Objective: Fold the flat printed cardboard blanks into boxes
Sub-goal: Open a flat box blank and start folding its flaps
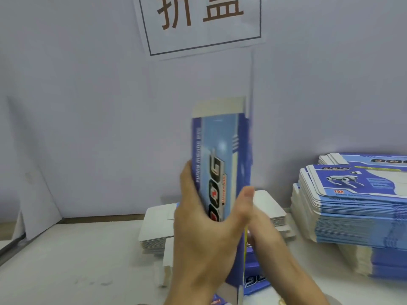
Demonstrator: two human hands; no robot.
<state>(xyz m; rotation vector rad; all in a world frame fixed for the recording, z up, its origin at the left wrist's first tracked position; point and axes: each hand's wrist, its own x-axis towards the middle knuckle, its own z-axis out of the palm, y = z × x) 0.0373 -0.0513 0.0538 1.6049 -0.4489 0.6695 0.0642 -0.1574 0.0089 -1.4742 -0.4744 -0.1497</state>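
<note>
Nearest the camera, at the lower centre, a person's two bare hands hold one blue and white printed cardboard blank (218,164) upright above a white table (66,271). The left hand (198,230) wraps the blank's lower part, fingers behind its left edge and thumb pressed across the printed front. The right hand (264,227) lies flat against the right side, fingers mostly hidden behind the card. The blank looks partly opened, a plain white flap standing at its top, so the step in hand seems to be squaring the sleeve; next, the end flaps likely need tucking. Just behind, a low stack of white-faced blanks (156,225) rests on the table. Farther right sits a tall stack of blue printed flat blanks (352,205). Beyond, on a pale wall, hangs a white paper sign with large characters (198,20).
</note>
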